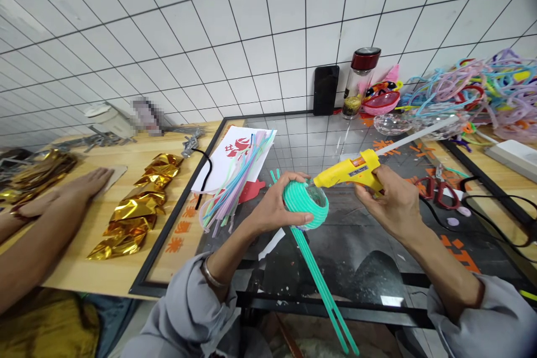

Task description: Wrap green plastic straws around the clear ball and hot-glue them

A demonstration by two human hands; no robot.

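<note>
My left hand (274,207) is closed round a clear bowl wrapped in coiled teal pipe cleaners (305,205), held above the glass-topped table. Two loose teal strands (323,291) hang down from it toward me. My right hand (388,201) grips a yellow glue gun (350,172), its nozzle touching the upper right rim of the wrapped bowl. A white glue stick (419,135) sticks out of the gun's back.
A bundle of pastel pipe cleaners (235,184) lies on white paper to the left. Gold foil pieces (134,212) and another person's arm (46,218) rest on the wooden table. Red scissors (436,190), a black phone (325,89), a jar (356,86) and a heap of pipe cleaners (495,89) are at right.
</note>
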